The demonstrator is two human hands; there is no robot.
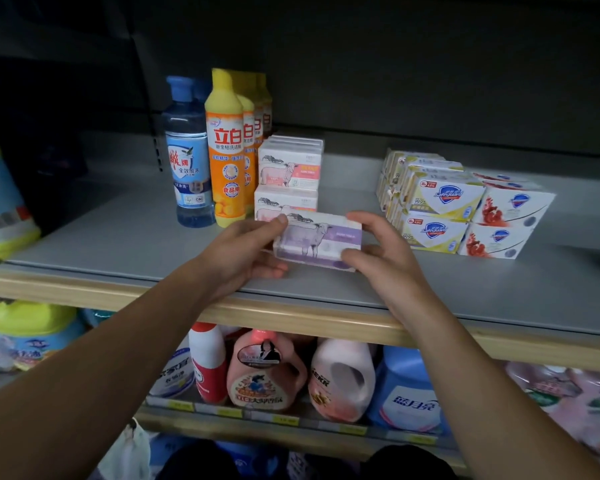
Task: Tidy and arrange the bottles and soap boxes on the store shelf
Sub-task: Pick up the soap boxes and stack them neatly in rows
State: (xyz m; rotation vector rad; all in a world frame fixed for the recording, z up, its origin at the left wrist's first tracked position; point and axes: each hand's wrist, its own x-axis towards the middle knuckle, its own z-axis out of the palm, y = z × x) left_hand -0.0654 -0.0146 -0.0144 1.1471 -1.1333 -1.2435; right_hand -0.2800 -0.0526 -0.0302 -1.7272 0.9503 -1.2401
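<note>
Together, hands (312,251) around purple soap box (321,239)

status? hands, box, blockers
Left hand and right hand both gripping the purple soap box, one per end. Box just in front of the pink soap box stack. Nothing blocking.

Single head-worn wide-angle view, directed forward and slightly downward at close range onto a grey store shelf (125,233), whose wooden front edge is seen running across the middle of the frame. The shelf surface is viewed from just above its level; the lower shelf (291,419) is seen nearer, beneath it. Both forearms are seen entering from the near bottom corners.
</note>
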